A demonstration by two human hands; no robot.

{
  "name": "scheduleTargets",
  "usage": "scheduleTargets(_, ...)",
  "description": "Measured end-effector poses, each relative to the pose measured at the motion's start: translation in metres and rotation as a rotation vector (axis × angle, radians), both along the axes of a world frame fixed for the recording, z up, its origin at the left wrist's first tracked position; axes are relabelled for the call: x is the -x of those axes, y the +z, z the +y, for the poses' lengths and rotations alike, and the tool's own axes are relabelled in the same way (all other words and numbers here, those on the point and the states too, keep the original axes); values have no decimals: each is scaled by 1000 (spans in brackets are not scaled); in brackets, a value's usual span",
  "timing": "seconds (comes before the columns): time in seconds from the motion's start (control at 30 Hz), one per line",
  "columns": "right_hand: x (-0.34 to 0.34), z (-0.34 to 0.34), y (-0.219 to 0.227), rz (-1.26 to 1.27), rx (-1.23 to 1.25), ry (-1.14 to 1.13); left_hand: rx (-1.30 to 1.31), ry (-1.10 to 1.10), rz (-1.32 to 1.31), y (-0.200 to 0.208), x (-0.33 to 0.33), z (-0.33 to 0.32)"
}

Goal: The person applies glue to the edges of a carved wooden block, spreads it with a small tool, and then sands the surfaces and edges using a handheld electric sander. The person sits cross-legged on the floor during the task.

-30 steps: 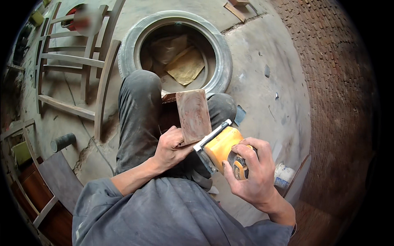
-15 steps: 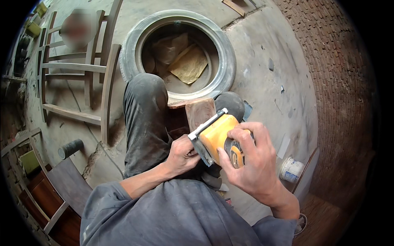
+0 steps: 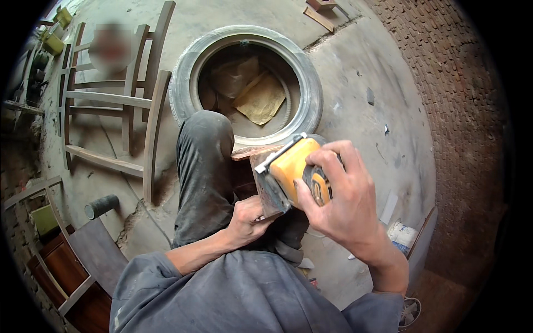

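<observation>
My right hand (image 3: 348, 202) is wrapped round the body of a yellow and black power sander (image 3: 295, 166), which is tilted with its flat pad facing left. That pad lies against a flat brown piece of wood (image 3: 268, 195) between my knees. My left hand (image 3: 248, 223) grips the near end of the wood, fingers curled round its edge. Part of the wood is hidden behind the sander. Just beyond my knees lies a large dusty tyre (image 3: 184, 75), with a yellowish crumpled sheet (image 3: 260, 100) inside it.
Wooden chair frames (image 3: 151, 141) stand on the floor at the left, a cable (image 3: 150, 211) running near them. A dark cylinder (image 3: 101, 206) lies close by. To the right are a white bucket (image 3: 402, 235) and brickwork (image 3: 461, 111). A board (image 3: 256, 151) rests at the tyre's near edge.
The sander has moved slightly up along the wood, and the wood's near end now shows beside my left hand. The whole view has shifted a little, so the surroundings appear lower and further right.
</observation>
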State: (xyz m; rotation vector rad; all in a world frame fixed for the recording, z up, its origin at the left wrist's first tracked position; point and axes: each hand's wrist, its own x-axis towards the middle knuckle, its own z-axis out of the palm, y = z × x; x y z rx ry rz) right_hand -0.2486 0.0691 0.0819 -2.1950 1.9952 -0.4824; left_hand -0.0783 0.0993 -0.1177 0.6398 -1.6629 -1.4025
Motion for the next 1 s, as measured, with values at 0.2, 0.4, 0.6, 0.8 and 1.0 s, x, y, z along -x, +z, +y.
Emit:
scheduleTargets(0.2, 1, 20, 4, 14, -48, 14, 0, 15, -25, -6, -4, 4)
scheduleTargets(0.4, -2, 33, 4, 4, -65, 0, 33, 1, -1, -9, -5, 5)
scheduleTargets(0.6, 2, -13, -2, 9, 21, 27, -3, 7, 3, 1, -2, 3)
scheduleTargets(0.8, -11, 36, 4, 56, -85, 75, 12, 38, 10, -20, -9, 7)
scheduleTargets(1.0, -15, 33, 7, 73, -81, 134, -68, 25, -12, -7, -8, 1)
